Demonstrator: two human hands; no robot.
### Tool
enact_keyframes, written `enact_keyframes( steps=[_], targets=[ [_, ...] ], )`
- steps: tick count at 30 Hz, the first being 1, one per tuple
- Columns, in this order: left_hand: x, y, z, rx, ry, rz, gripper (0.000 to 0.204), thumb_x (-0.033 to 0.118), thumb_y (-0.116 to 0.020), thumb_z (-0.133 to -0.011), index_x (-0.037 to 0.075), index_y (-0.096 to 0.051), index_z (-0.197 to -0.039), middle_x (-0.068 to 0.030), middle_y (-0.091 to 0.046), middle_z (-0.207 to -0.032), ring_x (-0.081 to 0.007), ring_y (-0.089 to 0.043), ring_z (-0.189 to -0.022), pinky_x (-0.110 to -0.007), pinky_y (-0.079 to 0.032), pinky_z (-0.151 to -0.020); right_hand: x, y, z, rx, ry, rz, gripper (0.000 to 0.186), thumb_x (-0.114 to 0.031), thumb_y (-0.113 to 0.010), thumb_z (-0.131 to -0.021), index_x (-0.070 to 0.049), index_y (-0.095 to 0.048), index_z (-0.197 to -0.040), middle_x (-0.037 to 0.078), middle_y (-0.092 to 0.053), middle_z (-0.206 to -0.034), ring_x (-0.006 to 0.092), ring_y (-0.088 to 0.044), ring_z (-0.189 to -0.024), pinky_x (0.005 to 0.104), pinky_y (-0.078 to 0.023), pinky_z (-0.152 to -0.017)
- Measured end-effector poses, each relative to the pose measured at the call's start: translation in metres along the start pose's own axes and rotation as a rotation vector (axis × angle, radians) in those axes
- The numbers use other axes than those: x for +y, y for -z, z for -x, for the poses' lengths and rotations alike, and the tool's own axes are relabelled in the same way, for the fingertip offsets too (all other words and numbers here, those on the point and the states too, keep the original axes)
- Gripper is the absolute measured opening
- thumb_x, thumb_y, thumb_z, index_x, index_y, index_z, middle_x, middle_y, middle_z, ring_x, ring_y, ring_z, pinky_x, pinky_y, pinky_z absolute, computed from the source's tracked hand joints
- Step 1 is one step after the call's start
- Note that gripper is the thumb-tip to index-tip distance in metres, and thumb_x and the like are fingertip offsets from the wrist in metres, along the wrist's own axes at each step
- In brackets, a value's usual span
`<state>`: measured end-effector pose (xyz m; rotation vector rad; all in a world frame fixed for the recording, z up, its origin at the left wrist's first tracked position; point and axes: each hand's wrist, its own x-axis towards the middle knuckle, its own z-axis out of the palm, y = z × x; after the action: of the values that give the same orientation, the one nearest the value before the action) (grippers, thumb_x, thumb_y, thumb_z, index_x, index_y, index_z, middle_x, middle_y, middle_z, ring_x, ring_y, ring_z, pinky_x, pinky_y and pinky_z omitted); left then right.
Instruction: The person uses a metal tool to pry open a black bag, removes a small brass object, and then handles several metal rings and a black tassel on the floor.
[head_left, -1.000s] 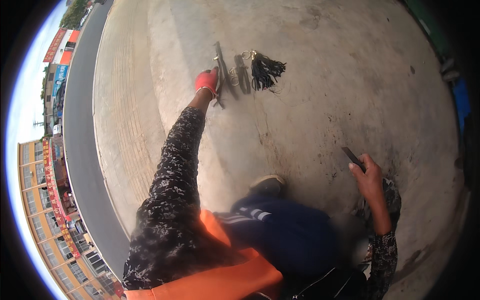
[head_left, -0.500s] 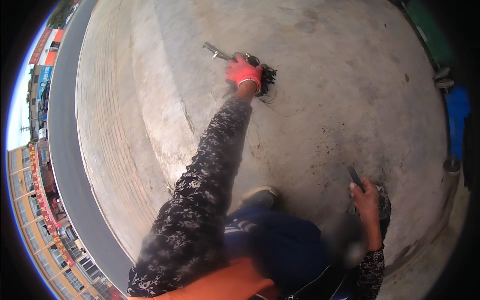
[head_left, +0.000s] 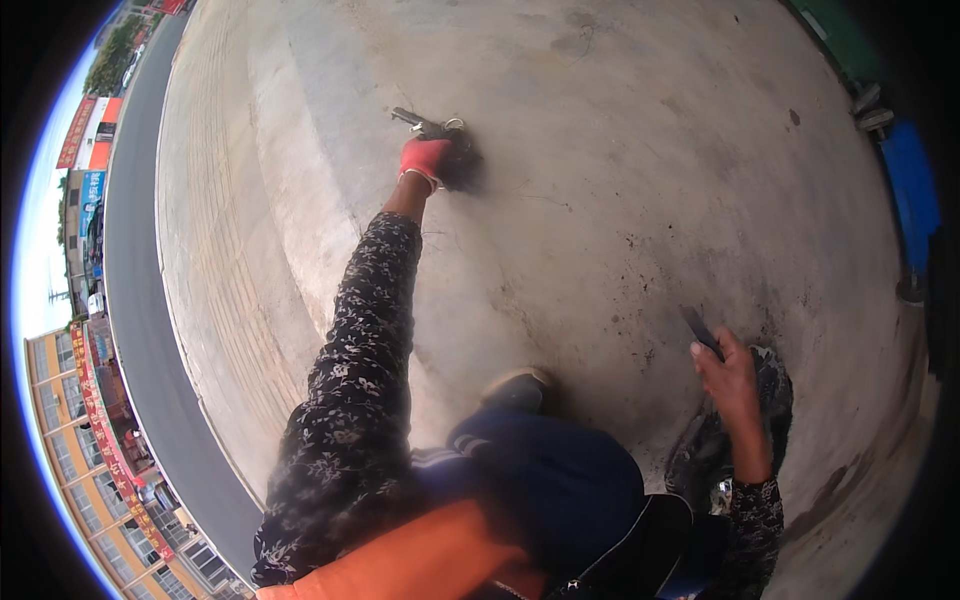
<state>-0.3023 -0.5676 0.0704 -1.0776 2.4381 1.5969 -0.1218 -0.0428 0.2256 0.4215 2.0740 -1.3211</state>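
Observation:
Out at the end of my stretched left arm, my left hand [head_left: 424, 163], in a red glove, is closed on a dark bundle [head_left: 462, 162] with black strands. Metal pieces [head_left: 408, 117] and a ring stick out of its far side; its exact kind is blurred. The fingers are partly hidden behind the glove's back. Low on the right, my bare right hand [head_left: 731, 374] grips a dark, flat bar-shaped tool [head_left: 703, 331], which points up and left from the fist. Whether it has a blade cannot be seen.
Grey concrete [head_left: 600, 200] with dark crumbs [head_left: 640, 300] lies around me. My shoe [head_left: 515, 388] stands at the lower middle. A road [head_left: 150, 300] and buildings [head_left: 100, 440] run along the left. Blue [head_left: 908, 190] and green [head_left: 838, 35] objects line the right edge.
My left hand has moved left and slightly nearer, carrying the dark bundle along. My right hand keeps its grip on the flat tool and has risen slightly in view. The whole view has shifted a little.

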Motion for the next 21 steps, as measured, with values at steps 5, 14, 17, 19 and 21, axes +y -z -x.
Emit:
enact_keyframes(
  steps=[5, 14, 17, 19, 21],
  targets=[
    [0.005, 0.038, 0.036, -0.435, -0.038, 0.74, 0.032, 0.004, -0.058, -0.091, -0.001, -0.06, -0.122, -0.0058, -0.067, -0.101, -0.0136, -0.063, -0.083, -0.025, -0.05, -0.07, 0.008, 0.009, 0.002, 0.04, -0.045, -0.026, 0.02, -0.021, -0.068, -0.089, -0.007, -0.055, -0.083, -0.004, -0.054, -0.066, 0.0027, -0.041, -0.05, 0.0232, -0.033, -0.044],
    [0.011, 0.059, 0.02, -0.334, -0.122, 0.506, 0.04, -0.003, -0.056, -0.089, 0.001, -0.053, -0.129, -0.007, -0.067, -0.105, -0.0177, -0.065, -0.089, -0.03, -0.054, -0.077, 0.001, -0.005, -0.012, -0.01, -0.077, 0.0, 0.02, -0.022, -0.068, -0.091, -0.009, -0.054, -0.085, -0.006, -0.052, -0.066, 0.0016, -0.039, -0.051, 0.0219, -0.032, -0.045],
    [0.019, 0.033, 0.009, -0.244, -0.251, 0.175, 0.035, -0.001, -0.067, -0.079, 0.003, -0.063, -0.114, -0.0029, -0.069, -0.098, -0.0144, -0.065, -0.086, -0.028, -0.054, -0.077, 0.006, -0.002, -0.015, -0.022, -0.071, -0.049, 0.02, -0.022, -0.067, -0.092, -0.009, -0.054, -0.085, -0.006, -0.051, -0.067, 0.0012, -0.038, -0.051, 0.022, -0.031, -0.044],
    [0.03, 0.0, 0.016, -0.12, -0.375, -0.192, 0.041, 0.005, -0.072, -0.076, 0.006, -0.063, -0.116, -0.0023, -0.07, -0.097, -0.0143, -0.065, -0.086, -0.029, -0.052, -0.079, 0.008, 0.0, -0.015, -0.018, -0.071, -0.054, 0.021, -0.022, -0.067, -0.092, -0.009, -0.053, -0.084, -0.006, -0.051, -0.067, 0.0011, -0.037, -0.051, 0.0224, -0.03, -0.044],
    [0.023, -0.017, 0.01, -0.081, -0.47, -0.379, 0.042, 0.014, -0.075, -0.074, 0.009, -0.064, -0.114, -0.0083, -0.072, -0.099, -0.0219, -0.067, -0.089, -0.033, -0.052, -0.082, 0.008, -0.003, -0.017, -0.027, -0.079, -0.032, 0.021, -0.022, -0.067, -0.092, -0.009, -0.053, -0.084, -0.006, -0.051, -0.067, 0.0009, -0.037, -0.051, 0.0224, -0.03, -0.044]
  ],
)
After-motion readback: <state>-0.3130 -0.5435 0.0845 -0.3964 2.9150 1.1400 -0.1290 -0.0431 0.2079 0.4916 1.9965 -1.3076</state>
